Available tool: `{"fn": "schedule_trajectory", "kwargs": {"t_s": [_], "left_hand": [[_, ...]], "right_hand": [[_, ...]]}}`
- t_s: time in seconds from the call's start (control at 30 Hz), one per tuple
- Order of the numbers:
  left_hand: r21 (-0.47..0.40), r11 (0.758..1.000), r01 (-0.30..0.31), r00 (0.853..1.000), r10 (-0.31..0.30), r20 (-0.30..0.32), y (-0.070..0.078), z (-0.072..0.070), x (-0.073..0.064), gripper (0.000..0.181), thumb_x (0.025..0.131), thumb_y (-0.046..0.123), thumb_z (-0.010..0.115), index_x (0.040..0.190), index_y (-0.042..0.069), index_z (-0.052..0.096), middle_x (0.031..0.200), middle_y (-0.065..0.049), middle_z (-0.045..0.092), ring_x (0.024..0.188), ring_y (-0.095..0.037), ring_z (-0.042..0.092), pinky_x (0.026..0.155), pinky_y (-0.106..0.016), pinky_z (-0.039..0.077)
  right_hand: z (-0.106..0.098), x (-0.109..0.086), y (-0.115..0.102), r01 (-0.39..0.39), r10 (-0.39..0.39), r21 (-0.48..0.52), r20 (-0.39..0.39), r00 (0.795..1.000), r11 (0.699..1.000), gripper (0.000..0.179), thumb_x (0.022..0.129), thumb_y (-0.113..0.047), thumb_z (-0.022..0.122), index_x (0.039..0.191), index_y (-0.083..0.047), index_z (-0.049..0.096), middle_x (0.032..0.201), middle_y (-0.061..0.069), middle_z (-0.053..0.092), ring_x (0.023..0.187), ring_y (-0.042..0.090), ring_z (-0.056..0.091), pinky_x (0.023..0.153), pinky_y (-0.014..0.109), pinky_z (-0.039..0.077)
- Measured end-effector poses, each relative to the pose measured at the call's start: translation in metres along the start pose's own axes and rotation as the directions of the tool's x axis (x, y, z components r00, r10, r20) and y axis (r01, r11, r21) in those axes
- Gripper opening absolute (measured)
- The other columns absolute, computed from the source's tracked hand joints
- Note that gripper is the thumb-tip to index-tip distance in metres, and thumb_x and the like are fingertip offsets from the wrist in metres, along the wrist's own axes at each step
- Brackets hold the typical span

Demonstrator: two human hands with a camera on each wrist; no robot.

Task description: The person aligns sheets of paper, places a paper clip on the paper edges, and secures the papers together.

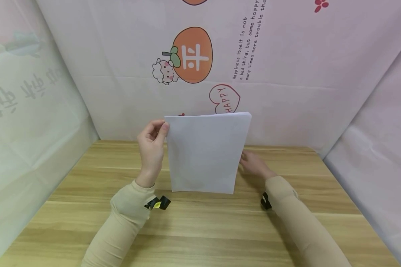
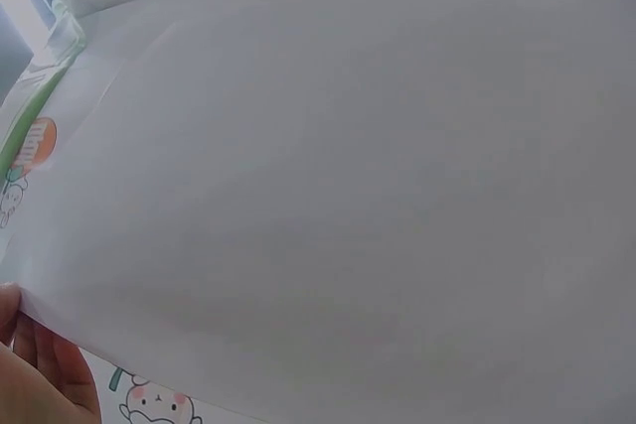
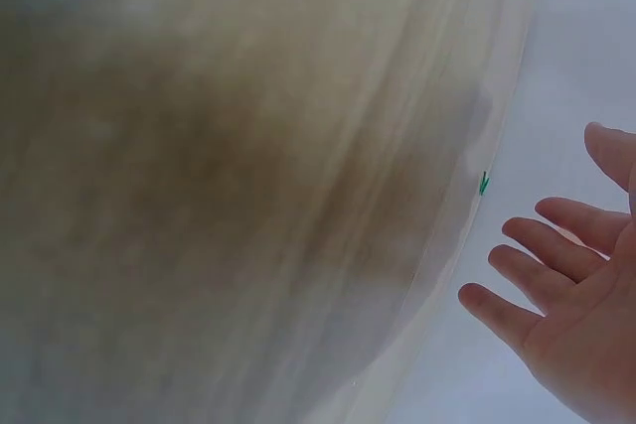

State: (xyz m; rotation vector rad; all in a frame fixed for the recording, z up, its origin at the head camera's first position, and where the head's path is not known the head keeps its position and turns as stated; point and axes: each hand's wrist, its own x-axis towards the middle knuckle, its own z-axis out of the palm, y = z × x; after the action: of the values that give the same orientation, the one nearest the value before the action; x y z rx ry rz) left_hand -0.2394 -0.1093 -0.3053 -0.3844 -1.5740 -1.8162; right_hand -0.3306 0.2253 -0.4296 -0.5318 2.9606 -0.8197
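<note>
Several sheets of white paper (image 1: pixel 207 154) stand upright together over the table, their layered edges showing at the top right corner. My left hand (image 1: pixel 152 146) pinches their upper left edge, with the thumb on the near face. In the left wrist view, the paper (image 2: pixel 328 176) fills most of the picture and the left hand (image 2: pixel 45 374) shows at the lower left. Beside the lower right edge of the paper is my right hand (image 1: pixel 254 163), its fingertips partly hidden behind the sheets. The right wrist view shows that right hand (image 3: pixel 576 285) with fingers extended and spread.
The wooden table (image 1: pixel 200 230) spans the space below the hands. Behind it hangs a white printed cloth (image 1: pixel 120 74), with more cloth at both sides. A small green mark (image 3: pixel 484 184) shows in the right wrist view. Black wrist cameras sit under both sleeves.
</note>
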Motion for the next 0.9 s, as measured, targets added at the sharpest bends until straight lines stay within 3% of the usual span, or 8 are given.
{"fn": "schedule_trajectory", "kwargs": {"t_s": [0.47, 0.67, 0.9], "left_hand": [[0.019, 1.000, 0.003, 1.000, -0.003, 0.002, 0.002, -0.003, 0.000, 0.025, 0.090, 0.015, 0.065, 0.097, -0.009, 0.063, 0.083, 0.004, 0.062, 0.076, -0.013, 0.054, 0.069, -0.021, 0.045], [0.010, 1.000, 0.012, 1.000, -0.012, 0.004, 0.003, -0.003, -0.001, 0.025, 0.090, 0.014, 0.065, 0.097, -0.009, 0.062, 0.082, 0.005, 0.061, 0.076, -0.012, 0.054, 0.069, -0.021, 0.045], [0.017, 1.000, 0.011, 1.000, -0.011, 0.014, 0.003, -0.002, -0.001, 0.025, 0.090, 0.015, 0.065, 0.097, -0.009, 0.063, 0.083, 0.004, 0.061, 0.076, -0.013, 0.054, 0.069, -0.021, 0.045]], "right_hand": [[0.001, 0.015, 0.002, 0.021, -0.020, -0.027, 0.038, 0.999, 0.999, 0.047, 0.101, -0.027, 0.043, 0.143, -0.004, 0.039, 0.143, 0.023, 0.042, 0.131, 0.042, 0.039, 0.109, 0.055, 0.029], [0.002, 0.018, 0.003, -0.023, 0.023, -0.010, 0.073, 0.997, 1.000, 0.047, 0.101, -0.026, 0.041, 0.141, 0.000, 0.040, 0.140, 0.025, 0.045, 0.130, 0.044, 0.040, 0.107, 0.055, 0.032], [0.004, 0.022, 0.005, -0.018, 0.020, -0.019, 0.070, 0.997, 1.000, 0.047, 0.100, -0.029, 0.042, 0.137, -0.001, 0.046, 0.137, 0.025, 0.048, 0.126, 0.044, 0.045, 0.105, 0.055, 0.034]]}}
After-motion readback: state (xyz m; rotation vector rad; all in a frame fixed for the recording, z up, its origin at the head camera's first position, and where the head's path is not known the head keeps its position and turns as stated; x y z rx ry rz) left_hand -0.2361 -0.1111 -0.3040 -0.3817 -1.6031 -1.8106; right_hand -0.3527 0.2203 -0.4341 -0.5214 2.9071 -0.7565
